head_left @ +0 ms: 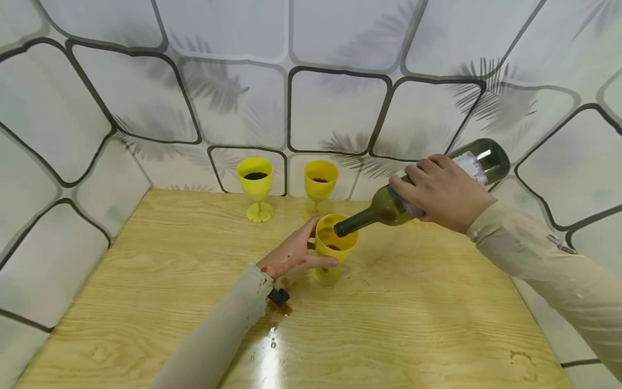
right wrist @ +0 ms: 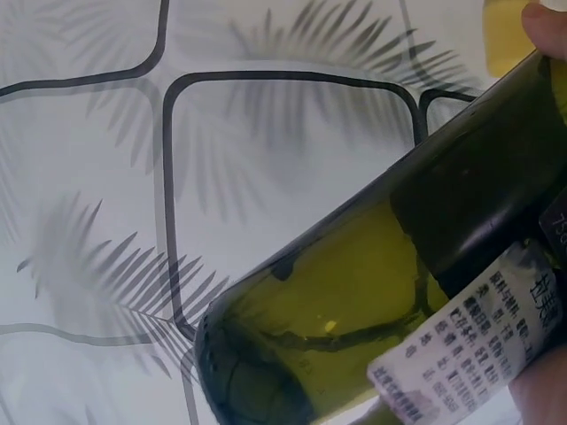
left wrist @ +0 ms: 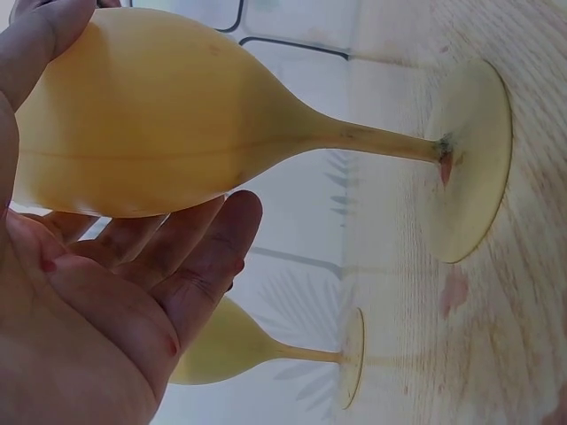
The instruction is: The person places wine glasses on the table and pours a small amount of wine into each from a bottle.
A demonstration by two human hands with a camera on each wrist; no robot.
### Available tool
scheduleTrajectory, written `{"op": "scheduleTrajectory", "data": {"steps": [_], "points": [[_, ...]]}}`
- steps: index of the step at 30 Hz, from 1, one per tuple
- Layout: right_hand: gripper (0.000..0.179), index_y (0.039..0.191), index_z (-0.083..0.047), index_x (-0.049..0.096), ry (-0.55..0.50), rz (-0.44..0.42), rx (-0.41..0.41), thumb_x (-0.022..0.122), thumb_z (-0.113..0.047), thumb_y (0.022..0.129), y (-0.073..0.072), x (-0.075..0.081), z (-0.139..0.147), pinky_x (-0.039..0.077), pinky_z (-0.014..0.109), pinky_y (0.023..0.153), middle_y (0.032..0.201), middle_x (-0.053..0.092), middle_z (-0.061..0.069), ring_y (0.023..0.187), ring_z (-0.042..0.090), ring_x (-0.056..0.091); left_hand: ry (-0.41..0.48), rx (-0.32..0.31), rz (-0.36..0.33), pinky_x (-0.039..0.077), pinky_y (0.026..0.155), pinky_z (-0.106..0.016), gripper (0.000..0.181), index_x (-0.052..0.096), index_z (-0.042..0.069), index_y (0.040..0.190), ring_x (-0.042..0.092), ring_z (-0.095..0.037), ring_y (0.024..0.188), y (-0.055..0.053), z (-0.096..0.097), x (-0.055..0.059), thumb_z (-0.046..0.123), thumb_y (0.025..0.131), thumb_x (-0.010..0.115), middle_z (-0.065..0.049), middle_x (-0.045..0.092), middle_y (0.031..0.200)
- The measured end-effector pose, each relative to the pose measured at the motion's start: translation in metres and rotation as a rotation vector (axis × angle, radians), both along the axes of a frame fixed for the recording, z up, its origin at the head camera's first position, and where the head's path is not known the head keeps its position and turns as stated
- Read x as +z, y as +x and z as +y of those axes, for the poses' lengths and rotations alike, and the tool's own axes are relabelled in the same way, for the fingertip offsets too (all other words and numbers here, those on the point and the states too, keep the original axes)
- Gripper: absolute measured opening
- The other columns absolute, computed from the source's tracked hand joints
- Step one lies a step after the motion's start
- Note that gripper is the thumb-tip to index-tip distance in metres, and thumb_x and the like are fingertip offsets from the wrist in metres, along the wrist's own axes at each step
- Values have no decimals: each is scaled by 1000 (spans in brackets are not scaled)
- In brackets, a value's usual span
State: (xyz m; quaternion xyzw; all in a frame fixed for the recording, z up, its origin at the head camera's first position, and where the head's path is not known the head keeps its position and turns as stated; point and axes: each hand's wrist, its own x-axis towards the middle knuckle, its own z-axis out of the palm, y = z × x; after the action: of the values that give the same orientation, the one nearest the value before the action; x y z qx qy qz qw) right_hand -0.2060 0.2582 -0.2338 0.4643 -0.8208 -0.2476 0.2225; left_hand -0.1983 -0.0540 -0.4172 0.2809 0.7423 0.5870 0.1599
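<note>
My right hand (head_left: 444, 189) grips a green glass wine bottle (head_left: 386, 208) by its body, tilted with its neck down to the left. The bottle's mouth lies just inside the rim of a yellow goblet (head_left: 322, 237), which has a little dark red liquid in it. My left hand (head_left: 296, 251) holds that goblet round the bowl, the thumb on one side and fingers on the other. In the left wrist view the goblet's round foot (left wrist: 478, 168) stands on the table. The right wrist view shows the bottle's base end (right wrist: 292, 345) and a white printed label (right wrist: 469, 341).
Two more yellow goblets, a left one (head_left: 255, 186) and a right one (head_left: 320, 181), stand behind near the patterned wall (head_left: 335, 113), with dark liquid inside. Red drops and a spill (head_left: 279, 309) mark the wooden table (head_left: 413, 319) by the left wrist.
</note>
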Motion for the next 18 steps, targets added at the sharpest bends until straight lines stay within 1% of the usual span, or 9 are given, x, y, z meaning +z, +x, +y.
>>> {"op": "scheduleTrajectory", "data": {"steps": [4,8,18], "points": [[82,126,-6,53,8,4,-7,99,-18,59,2,1,-3,52,54,91,97,61,19,88,41,62,-3,-1,1,46,109,-45,86,36,37,153,53,-15,129,-1,0,0,31,85,87,9,54,141],[85,123,-8,51,1,8,8,101,-20,55,3,1,-7,51,54,92,96,59,18,88,40,61,-5,-2,6,46,110,-46,85,36,38,153,53,-15,130,-1,0,0,32,85,87,9,55,141],[83,123,-10,53,14,22,15,101,-20,57,4,1,-15,51,53,93,100,62,18,92,41,62,-6,-12,27,46,109,-44,84,35,37,153,54,-14,129,0,-1,2,31,87,86,9,56,140]]}}
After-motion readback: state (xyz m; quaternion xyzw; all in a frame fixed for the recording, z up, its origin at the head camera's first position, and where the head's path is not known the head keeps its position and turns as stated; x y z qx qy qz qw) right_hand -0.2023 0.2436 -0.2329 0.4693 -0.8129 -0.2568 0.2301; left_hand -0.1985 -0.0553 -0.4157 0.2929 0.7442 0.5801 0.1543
